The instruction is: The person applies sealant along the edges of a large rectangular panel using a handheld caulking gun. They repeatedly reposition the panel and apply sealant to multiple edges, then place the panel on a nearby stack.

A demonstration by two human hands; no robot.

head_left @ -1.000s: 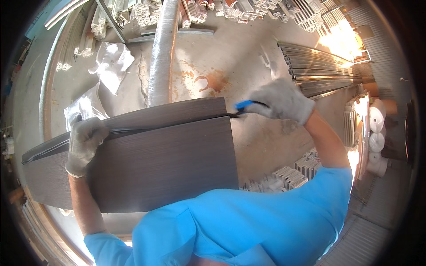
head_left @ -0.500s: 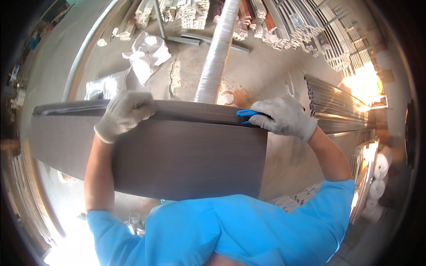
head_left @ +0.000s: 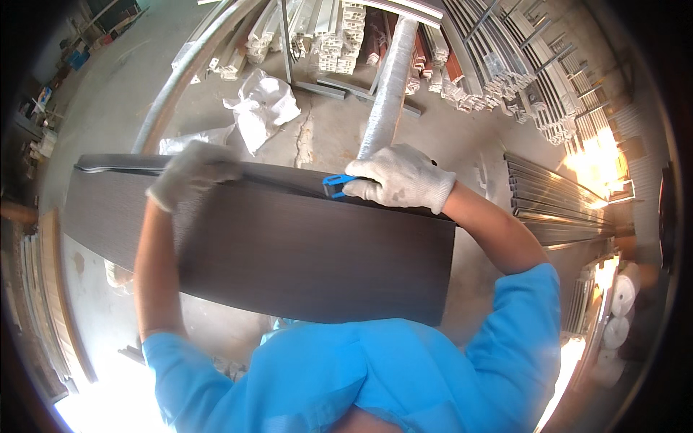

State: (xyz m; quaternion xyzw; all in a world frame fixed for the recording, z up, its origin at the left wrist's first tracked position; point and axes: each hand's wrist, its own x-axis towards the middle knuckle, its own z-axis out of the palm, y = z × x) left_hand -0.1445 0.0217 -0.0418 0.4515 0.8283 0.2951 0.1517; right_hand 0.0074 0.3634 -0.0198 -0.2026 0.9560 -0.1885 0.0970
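A dark brown wood-grain panel [head_left: 310,256] lies across in front of me. Along its far side runs a narrow raised edge with a dark groove, and a thin grey strip [head_left: 108,170] shows at the left end. My right hand [head_left: 404,177], in a whitish work glove, is closed round a small blue hand tool [head_left: 336,185] at that groove; the tool's exact kind is unclear. At the far edge further left is my gloved left hand [head_left: 193,175], smeared by motion, so its grip cannot be made out.
A plastic-wrapped beam [head_left: 386,108] and a metal tube [head_left: 162,101] run away beyond the panel. White sheeting [head_left: 261,108] lies on the floor. Stacked profiles [head_left: 339,36] stand at the back, with dark profiles [head_left: 552,198] and white rolls [head_left: 617,310] at right.
My right hand has moved left along the groove with the blue tool, closer to my left hand. My left hand has shifted slightly left and is now blurred. The whole view has tilted a little.
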